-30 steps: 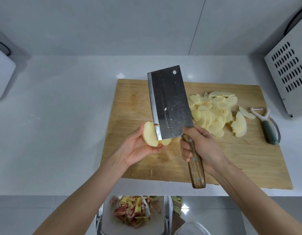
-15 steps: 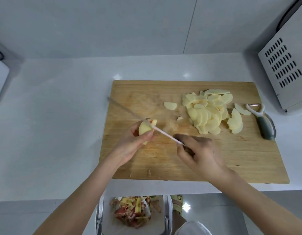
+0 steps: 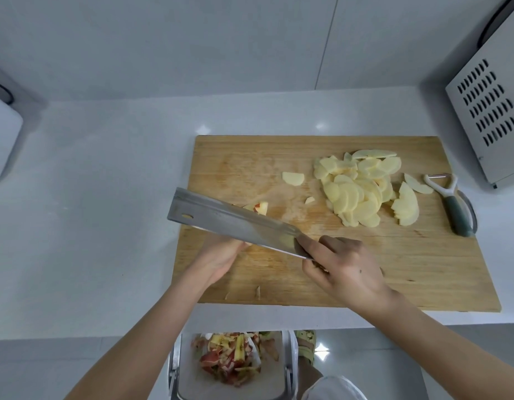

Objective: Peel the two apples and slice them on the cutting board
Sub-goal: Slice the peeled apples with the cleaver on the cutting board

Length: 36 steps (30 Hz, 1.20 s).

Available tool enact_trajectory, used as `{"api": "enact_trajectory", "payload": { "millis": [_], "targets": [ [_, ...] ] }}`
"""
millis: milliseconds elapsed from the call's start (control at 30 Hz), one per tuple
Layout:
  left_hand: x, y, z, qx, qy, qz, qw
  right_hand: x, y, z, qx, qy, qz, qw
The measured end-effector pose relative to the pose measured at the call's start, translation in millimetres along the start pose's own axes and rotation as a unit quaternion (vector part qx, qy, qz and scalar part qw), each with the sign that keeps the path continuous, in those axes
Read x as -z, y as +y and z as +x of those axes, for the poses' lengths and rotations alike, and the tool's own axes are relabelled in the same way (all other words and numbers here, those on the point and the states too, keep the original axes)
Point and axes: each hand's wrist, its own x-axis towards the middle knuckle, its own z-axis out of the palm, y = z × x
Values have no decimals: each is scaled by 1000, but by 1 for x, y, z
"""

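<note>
A flat steel cleaver (image 3: 235,223) is gripped by the right hand (image 3: 345,269) over the wooden cutting board (image 3: 423,269). The fingers of the left hand (image 3: 218,255) are hidden beneath the blade, so its grip cannot be told.

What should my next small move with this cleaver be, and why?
Probably lift the cleaver clear of the left hand and set the apple piece flat on the cutting board before slicing: the right hand holds the blade across the left fingers, hiding them.
</note>
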Motion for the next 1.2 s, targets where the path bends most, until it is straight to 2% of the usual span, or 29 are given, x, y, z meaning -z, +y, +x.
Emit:
{"api": "enact_trajectory", "payload": {
  "millis": [300, 633, 833, 1000, 1200],
  "targets": [
    [-2, -2, 2, -40, 23, 40, 998, -3, -8, 12, -70, -19, 57, 996],
    [0, -3, 3, -49, 61, 83, 993, -1, -13, 16, -100, -32, 112, 988],
    [-8, -3, -3, -86, 44, 139, 986, -3, -13, 16, -112, -42, 106, 987],
    [-8, -3, -1, -51, 40, 66, 996, 1, -15, 16, -110, -32, 113, 987],
    [-2, -5, 2, -37, 48, 86, 994, 11, -20, 11, -92, -36, 113, 989]
  ]
}}
